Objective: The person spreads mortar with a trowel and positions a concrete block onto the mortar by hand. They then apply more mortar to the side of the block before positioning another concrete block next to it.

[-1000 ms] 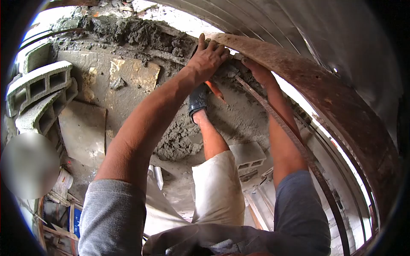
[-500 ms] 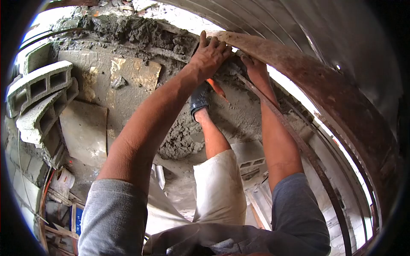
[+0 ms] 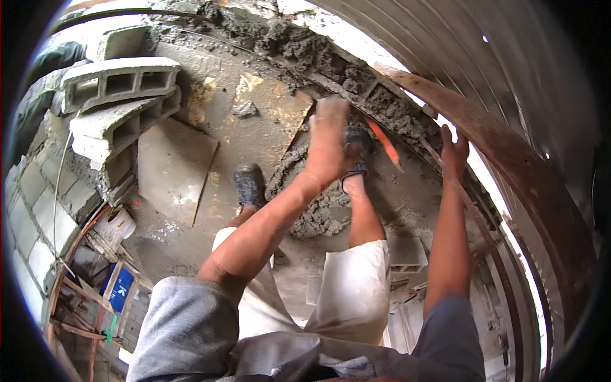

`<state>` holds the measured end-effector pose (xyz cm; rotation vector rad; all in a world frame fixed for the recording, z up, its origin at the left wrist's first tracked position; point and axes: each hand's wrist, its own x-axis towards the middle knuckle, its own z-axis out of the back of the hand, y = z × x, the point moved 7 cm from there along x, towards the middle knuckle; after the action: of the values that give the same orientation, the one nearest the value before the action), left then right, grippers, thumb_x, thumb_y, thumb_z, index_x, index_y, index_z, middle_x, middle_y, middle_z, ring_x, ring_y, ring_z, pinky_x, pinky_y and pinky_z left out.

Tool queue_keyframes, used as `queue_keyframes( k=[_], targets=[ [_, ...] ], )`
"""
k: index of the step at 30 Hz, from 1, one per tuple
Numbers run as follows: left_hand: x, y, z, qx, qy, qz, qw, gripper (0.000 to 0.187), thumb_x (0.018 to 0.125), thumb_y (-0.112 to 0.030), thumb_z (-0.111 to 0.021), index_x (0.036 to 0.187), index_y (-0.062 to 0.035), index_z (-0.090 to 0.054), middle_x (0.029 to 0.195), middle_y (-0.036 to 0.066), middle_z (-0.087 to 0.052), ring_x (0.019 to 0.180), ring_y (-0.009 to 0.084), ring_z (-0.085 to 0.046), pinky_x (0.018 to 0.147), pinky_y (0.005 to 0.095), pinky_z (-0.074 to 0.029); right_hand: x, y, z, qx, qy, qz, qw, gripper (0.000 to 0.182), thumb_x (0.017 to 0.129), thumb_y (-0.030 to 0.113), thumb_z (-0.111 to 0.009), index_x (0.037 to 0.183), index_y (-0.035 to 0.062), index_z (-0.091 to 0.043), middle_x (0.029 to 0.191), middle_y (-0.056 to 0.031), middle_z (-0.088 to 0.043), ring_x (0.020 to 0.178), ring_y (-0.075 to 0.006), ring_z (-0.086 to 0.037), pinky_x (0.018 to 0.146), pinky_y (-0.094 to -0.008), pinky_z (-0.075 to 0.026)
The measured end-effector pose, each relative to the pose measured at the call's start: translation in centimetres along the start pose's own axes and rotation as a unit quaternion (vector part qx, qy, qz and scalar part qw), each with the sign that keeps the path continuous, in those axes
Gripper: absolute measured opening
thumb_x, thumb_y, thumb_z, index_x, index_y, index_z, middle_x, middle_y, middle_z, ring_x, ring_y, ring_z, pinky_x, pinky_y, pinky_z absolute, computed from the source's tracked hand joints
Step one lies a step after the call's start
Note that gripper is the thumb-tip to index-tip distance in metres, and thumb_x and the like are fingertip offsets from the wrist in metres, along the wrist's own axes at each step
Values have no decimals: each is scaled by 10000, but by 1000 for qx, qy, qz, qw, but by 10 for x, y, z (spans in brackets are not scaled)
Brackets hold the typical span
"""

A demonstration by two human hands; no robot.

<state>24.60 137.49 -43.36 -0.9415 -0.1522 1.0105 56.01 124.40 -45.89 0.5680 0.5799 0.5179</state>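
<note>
My left hand (image 3: pixel 329 140) is smeared by motion above the floor and my boot, apart from the mortar-topped wall; its fingers cannot be made out. My right hand (image 3: pixel 454 151) is at the wall's right side, closed at the lower edge of a long rusty-brown board (image 3: pixel 484 121) that looks curved in this lens; part of its fingers is hidden. Wet grey mortar (image 3: pixel 305 48) lies in a rough heap along the top of the wall. Between my hands, an orange pointed piece (image 3: pixel 385 145), perhaps a tool handle, sticks out beside the wall.
Hollow concrete blocks (image 3: pixel 121 83) are stacked at the left, next to dark green fabric (image 3: pixel 54 60). A flat panel (image 3: pixel 175 165) lies on the mortar-smeared floor, near a white bucket (image 3: pixel 119 224). Corrugated metal sheeting (image 3: pixel 445 44) rises at the upper right. A long rusty bar (image 3: pixel 487 235) runs beside my right arm.
My left hand has come off the wall top near the board's end, back toward me. My right hand stays by the board. The view has swung, showing more of the left side.
</note>
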Motion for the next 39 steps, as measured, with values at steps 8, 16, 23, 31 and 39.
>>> queue_keyframes(
  k=[8, 16, 23, 31, 39],
  targets=[
    [64, 121, 34, -510, -99, 339, 784, 669, 935, -203, -654, 1453, 19, -292, 1314, 239, -519, 1132, 320, -584, 863, 422, -563, -152, 2, 50, -54, -26, -66, 996, 479, 1030, 270, -482, 1369, -68, -483, 1327, -199, -583, 1193, -288, -592, 1015, -369, -465],
    [73, 124, 31, -549, -185, 357, 733, 168, 969, -50, -557, 1129, -45, -508, 951, 103, -593, 722, 204, -633, 659, 360, -592, -246, -42, 48, -32, 42, -179, 982, 485, 993, 306, -564, 1321, -50, -535, 1280, -171, -621, 1191, -265, -584, 1004, -356, -454],
    [75, 122, 37, -532, -147, 339, 762, 492, 967, -99, -572, 1406, 16, -384, 1218, 199, -580, 939, 288, -664, 710, 365, -598, -242, 28, -9, 50, 175, -127, 975, 405, 973, 195, -588, 1296, -44, -537, 1243, -147, -647, 1136, -244, -612, 1001, -354, -461],
    [-63, 118, 77, -509, -139, 400, 750, 918, 923, -385, -654, 1567, -50, -93, 1455, 210, -452, 1291, 329, -510, 926, 400, -498, -254, 51, 14, 45, 159, -159, 973, 401, 973, 219, -591, 1283, -33, -555, 1233, -146, -653, 1130, -232, -613, 988, -343, -468],
    [-307, 69, 205, 53, 92, 309, 945, 783, 936, -229, -630, 1518, 60, -193, 1534, 308, -277, 1414, 411, -315, 1171, 440, -258, -269, 81, -3, 47, 149, -101, 983, 326, 932, 135, -639, 1226, 0, -601, 1164, -153, -668, 1082, -279, -642, 925, -362, -499]
  ],
)
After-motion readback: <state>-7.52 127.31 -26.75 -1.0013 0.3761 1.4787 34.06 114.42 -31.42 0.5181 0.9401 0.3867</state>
